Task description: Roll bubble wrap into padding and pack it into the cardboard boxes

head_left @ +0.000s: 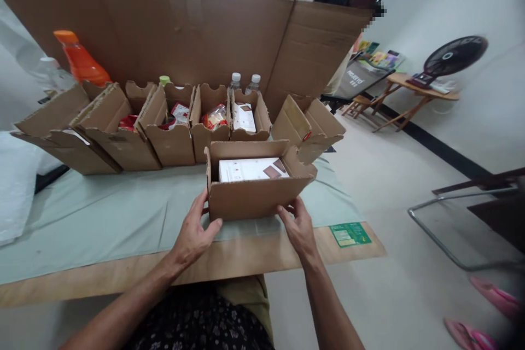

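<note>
An open-topped cardboard box [250, 200] sits turned lengthwise near the front of the table, with a white printed carton [246, 170] lying inside it. My left hand [196, 236] grips its lower left corner, thumb along the front face. At the lower right corner, my right hand [298, 224] holds the same box, thumb in front and fingers partly hidden beneath or behind. Behind it stands a row of similar cardboard bins; one has a white carton [244, 117], its neighbour a red and clear packet [215, 117].
A tall cardboard panel [229, 33] rises behind the bins. An orange bottle [87, 60] and clear bottles [253, 85] stand between. Pale green cloth [123, 202] covers the table up to its wooden edge. A green card [350, 234] lies at the front right; a fan [447, 57] stands beyond.
</note>
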Available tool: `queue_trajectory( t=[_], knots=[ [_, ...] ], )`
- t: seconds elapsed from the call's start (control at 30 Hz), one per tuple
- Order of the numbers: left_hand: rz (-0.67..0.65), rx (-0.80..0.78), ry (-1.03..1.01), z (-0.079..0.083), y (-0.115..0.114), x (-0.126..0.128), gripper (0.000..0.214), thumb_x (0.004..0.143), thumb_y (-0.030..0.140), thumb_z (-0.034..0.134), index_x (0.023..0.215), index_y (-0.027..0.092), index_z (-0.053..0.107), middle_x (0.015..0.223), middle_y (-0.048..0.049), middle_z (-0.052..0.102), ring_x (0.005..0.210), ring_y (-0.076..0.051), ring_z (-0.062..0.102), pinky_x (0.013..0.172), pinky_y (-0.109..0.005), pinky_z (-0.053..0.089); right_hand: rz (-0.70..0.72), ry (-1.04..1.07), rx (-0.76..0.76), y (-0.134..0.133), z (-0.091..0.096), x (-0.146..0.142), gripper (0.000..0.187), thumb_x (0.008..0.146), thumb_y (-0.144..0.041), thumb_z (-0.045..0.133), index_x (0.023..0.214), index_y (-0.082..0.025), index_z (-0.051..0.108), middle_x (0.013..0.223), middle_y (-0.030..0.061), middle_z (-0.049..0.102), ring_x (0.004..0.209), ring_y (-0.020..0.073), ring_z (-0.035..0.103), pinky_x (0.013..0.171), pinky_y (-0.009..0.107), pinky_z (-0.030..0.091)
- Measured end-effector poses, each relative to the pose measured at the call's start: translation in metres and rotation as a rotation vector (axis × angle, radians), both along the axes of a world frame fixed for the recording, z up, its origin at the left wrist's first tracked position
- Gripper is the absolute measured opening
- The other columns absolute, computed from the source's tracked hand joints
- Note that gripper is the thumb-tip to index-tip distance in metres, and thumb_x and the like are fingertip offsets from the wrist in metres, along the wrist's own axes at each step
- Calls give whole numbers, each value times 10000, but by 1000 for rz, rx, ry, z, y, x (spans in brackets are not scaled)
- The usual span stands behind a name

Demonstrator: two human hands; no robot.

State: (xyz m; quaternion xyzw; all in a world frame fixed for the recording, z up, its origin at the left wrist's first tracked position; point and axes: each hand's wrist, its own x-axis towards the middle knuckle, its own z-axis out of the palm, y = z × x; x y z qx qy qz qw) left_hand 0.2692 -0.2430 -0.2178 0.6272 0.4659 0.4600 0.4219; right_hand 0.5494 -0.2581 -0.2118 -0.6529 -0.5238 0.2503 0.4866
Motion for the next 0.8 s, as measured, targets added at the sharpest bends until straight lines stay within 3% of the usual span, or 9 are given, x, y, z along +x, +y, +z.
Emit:
queue_trajectory(
  t=[0.13, 0.27, 0.43, 0.53, 0.6, 0.67, 0.8],
  knots=[
    [63, 36, -31, -6, 38, 1, 716, 843, 256, 645, 1525, 199, 435, 1424, -152, 596, 1325, -296, 582, 1097, -488, 525, 3, 4, 67, 33, -7, -12, 423, 869, -443, 606, 1225, -214, 604, 1147, 95, 726, 977, 242, 687, 885, 416, 584],
    [24, 47, -60, -15, 62, 6, 783, 841, 232, 625, 1576, 212, 356, 1507, -158, 537, 1407, -299, 520, 1177, -504, 443, -60, 4, 89, 44, -21, -16, 405, 872, -425, 559, 1206, -199, 589, 1138, 108, 713, 954, 231, 683, 870, 407, 581],
    [-85, 77, -46, -19, 74, 19, 882, 833, 206, 625, 1630, 231, 249, 1612, -160, 440, 1433, -309, 505, 1183, -513, 443, -145, -22, 76, 50, -27, -4, 432, 838, -479, 581, 1169, -201, 590, 1077, 94, 713, 888, 225, 667, 841, 408, 562],
    [-75, 140, 92, -19, 71, 10, 823, 826, 181, 615, 1601, 229, 343, 1567, -152, 512, 1382, -308, 561, 1140, -515, 493, -142, -45, 19, 50, -27, 3, 393, 803, -505, 608, 1049, -201, 634, 944, 87, 724, 846, 257, 660, 837, 455, 537],
    [-4, 160, 199, -18, 65, -13, 719, 804, 184, 641, 1508, 234, 500, 1494, -121, 596, 1353, -306, 585, 1139, -513, 497, -161, -119, -86, 47, -31, 7, 451, 787, -544, 620, 1057, -186, 671, 950, 128, 741, 856, 314, 684, 832, 506, 528],
    [117, 160, 303, -15, 55, -53, 594, 790, 196, 667, 1380, 243, 626, 1432, -93, 649, 1353, -307, 580, 1168, -522, 466, -192, -229, -194, 39, -37, 12, 597, 800, -602, 599, 1193, -160, 684, 1071, 192, 749, 964, 403, 703, 884, 578, 516],
    [495, 112, 523, -1, 26, -167, 380, 825, 222, 637, 1198, 221, 708, 1406, -113, 643, 1400, -338, 511, 1231, -574, 345, -134, -369, -151, 11, -53, 18, 623, 864, -626, 549, 1262, -170, 699, 1397, 229, 641, 1300, 495, 581, 1101, 665, 425]
  ],
)
